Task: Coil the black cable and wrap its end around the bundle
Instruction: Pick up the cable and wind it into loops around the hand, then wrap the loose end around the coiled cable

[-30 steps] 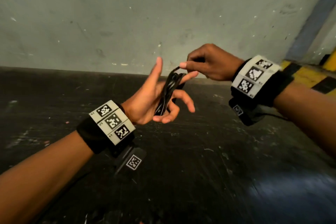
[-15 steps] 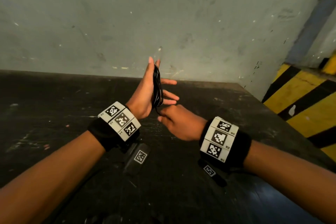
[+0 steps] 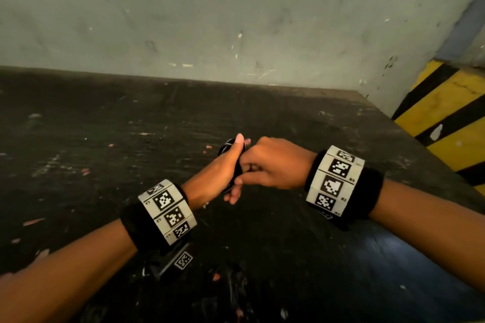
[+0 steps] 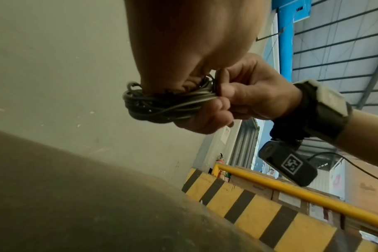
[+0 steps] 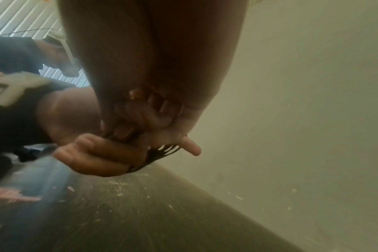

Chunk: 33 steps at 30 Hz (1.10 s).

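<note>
The black cable (image 4: 160, 105) is a coil of several loops, held in the air above the dark table (image 3: 105, 139). My left hand (image 3: 223, 168) grips the coil, thumb stretched along its top and fingers curled beneath. Only a small arc of the black cable (image 3: 226, 147) shows past the thumb in the head view. My right hand (image 3: 267, 165) meets it from the right, its curled fingers (image 4: 229, 92) pinching the strands at the coil's right end. In the right wrist view the black cable (image 5: 160, 153) fans out between both hands. The cable's loose end is hidden.
A pale wall (image 3: 236, 21) rises behind the table. A yellow and black striped barrier (image 3: 446, 118) stands at the right, past the table's right edge. A yellow rail (image 4: 313, 196) runs above it. Scuffs and small flecks mark the table.
The left hand dropped lower and closed its opened fingers around the coil. The right hand came down from above, swung under, then rose to pinch the coil's right end.
</note>
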### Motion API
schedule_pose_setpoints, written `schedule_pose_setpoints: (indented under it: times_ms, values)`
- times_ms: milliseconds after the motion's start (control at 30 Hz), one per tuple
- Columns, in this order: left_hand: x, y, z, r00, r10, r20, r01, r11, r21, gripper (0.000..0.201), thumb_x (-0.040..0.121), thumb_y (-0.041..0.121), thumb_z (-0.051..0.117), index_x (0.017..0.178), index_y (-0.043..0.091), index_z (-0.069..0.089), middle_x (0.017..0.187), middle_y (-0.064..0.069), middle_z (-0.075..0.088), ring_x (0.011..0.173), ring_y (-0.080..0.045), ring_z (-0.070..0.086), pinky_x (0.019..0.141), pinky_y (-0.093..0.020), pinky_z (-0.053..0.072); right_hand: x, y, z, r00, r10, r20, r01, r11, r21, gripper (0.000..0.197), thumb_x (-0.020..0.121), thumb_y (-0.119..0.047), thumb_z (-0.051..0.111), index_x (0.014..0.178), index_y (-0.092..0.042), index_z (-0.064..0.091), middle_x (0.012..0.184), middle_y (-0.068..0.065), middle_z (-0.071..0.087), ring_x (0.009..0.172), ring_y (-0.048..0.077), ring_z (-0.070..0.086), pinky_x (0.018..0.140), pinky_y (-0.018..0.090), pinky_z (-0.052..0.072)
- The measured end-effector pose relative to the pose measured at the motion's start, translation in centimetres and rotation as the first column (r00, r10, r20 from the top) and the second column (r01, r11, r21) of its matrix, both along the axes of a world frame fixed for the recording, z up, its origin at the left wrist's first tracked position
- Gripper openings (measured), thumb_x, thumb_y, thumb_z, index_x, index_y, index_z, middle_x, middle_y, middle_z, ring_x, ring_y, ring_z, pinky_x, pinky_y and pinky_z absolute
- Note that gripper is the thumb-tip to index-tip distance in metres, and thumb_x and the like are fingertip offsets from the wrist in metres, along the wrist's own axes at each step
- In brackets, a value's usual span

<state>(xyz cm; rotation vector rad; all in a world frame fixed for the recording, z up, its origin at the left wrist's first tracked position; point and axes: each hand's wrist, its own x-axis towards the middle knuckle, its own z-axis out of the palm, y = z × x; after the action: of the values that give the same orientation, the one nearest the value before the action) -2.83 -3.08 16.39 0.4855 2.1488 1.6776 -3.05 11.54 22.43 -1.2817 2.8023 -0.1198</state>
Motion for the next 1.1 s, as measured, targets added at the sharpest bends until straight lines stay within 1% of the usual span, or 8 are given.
schedule_pose_setpoints:
  times_ms: [67,133,333,433,667,767,933,1100]
  values:
    - [1.3,-0.3,-1.2,0.998,-0.034,0.056,0.032,0.999,0.030,0.079,0.086,0.065,0.004,0.051,0.021,0.058,0.037,0.003,0.036,0.034,-0.016,0.038,0.037,-0.024,0.028,0.7,-0.3,-1.8,0.999,0.015,-0.046,-0.018,0.998,-0.055,0.030,0.081,-0.042,0.062,0.069,-0.017,0.052,0.067,-0.004,0.054,0.059,0.014,0.048,0.049,0.029,0.028]
    - [2.5,-0.8,-2.0,0.985,-0.058,0.162,0.042,0.994,0.097,0.078,0.084,0.068,0.002,0.041,0.022,0.047,0.036,0.004,0.028,0.030,-0.012,0.028,0.034,-0.023,0.022,1.3,-0.7,-3.5,0.997,0.004,-0.077,-0.018,0.983,-0.181,0.035,0.075,-0.047,0.066,0.077,-0.016,0.051,0.078,-0.004,0.051,0.067,0.014,0.047,0.056,0.029,0.033]
    - [4.4,-2.7,-3.9,0.939,-0.045,0.341,-0.003,0.990,0.139,0.074,0.078,0.076,0.004,0.052,0.015,0.037,0.041,0.004,0.023,0.032,-0.009,0.020,0.037,-0.025,0.011,2.5,-2.3,-7.9,0.984,0.026,0.177,0.046,0.917,-0.396,0.032,0.081,-0.041,0.063,0.100,-0.016,0.059,0.091,0.005,0.063,0.084,0.017,0.056,0.078,0.045,0.048]
    - [4.8,-3.4,-4.9,0.905,0.060,0.421,-0.116,0.987,0.107,0.075,0.080,0.077,0.011,0.058,0.014,0.044,0.041,0.002,0.024,0.030,-0.010,0.021,0.034,-0.020,0.012,3.1,-2.6,-9.8,0.975,0.022,0.220,0.091,0.865,-0.493,0.020,0.089,-0.036,0.055,0.103,-0.026,0.066,0.080,0.003,0.068,0.076,0.013,0.061,0.073,0.042,0.050]
    - [6.6,-3.9,-7.0,0.845,0.316,0.432,-0.316,0.946,-0.075,0.045,0.097,0.042,0.027,0.068,0.013,0.045,0.037,0.005,0.029,0.027,-0.008,0.023,0.032,-0.015,0.013,5.0,-3.4,-14.7,0.907,-0.074,0.414,0.366,0.624,-0.691,0.013,0.087,-0.017,0.061,0.088,-0.016,0.074,0.080,0.004,0.071,0.078,0.013,0.064,0.077,0.037,0.052]
    - [7.1,-3.8,-7.3,0.841,0.307,0.445,-0.310,0.948,-0.070,0.045,0.096,0.050,0.026,0.077,0.015,0.046,0.042,0.003,0.030,0.029,-0.008,0.023,0.033,-0.016,0.012,5.8,-3.8,-15.6,0.877,-0.080,0.475,0.430,0.572,-0.698,0.014,0.089,-0.019,0.058,0.090,-0.017,0.072,0.081,0.000,0.066,0.081,0.010,0.062,0.077,0.028,0.048]
    - [7.0,-3.2,-7.4,0.826,0.286,0.486,-0.324,0.946,-0.006,0.054,0.092,0.059,0.023,0.100,0.015,0.053,0.046,0.003,0.027,0.031,-0.006,0.022,0.032,-0.015,0.014,5.7,-4.3,-15.8,0.854,-0.121,0.507,0.478,0.568,-0.670,0.019,0.089,-0.034,0.055,0.078,-0.022,0.063,0.079,0.005,0.055,0.078,0.014,0.055,0.075,0.035,0.045]
    - [5.7,-2.9,-7.4,0.773,0.349,0.530,-0.377,0.924,-0.059,0.048,0.091,0.060,0.026,0.081,0.018,0.046,0.042,0.004,0.028,0.028,-0.007,0.022,0.032,-0.012,0.015,5.1,-4.2,-16.0,0.872,-0.137,0.469,0.449,0.602,-0.660,0.017,0.092,-0.023,0.052,0.075,-0.026,0.053,0.078,-0.002,0.049,0.074,0.009,0.049,0.070,0.024,0.039]
